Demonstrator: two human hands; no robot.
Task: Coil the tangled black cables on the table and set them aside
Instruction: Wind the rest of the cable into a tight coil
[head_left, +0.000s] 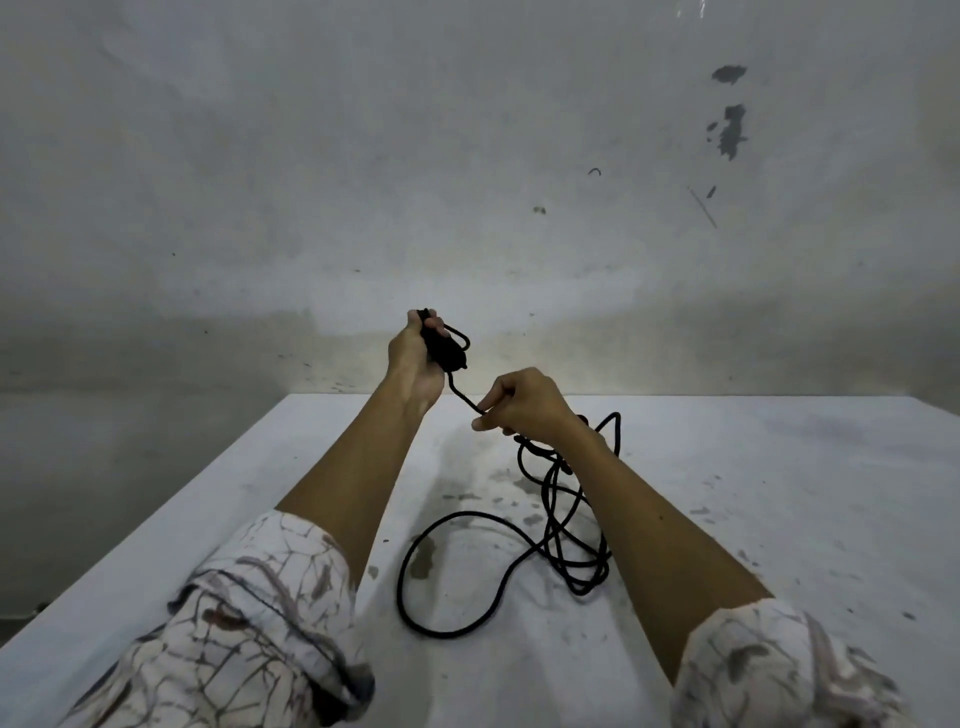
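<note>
Coiling underway: small coil (445, 349) gripped in left hand (415, 358), black cable (550, 519) pinched by right hand (519, 402); tangled slack must next be fed up.

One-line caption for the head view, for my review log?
Left hand holds a small black cable coil while right hand pinches the strand from loose loops on the white table.
</note>
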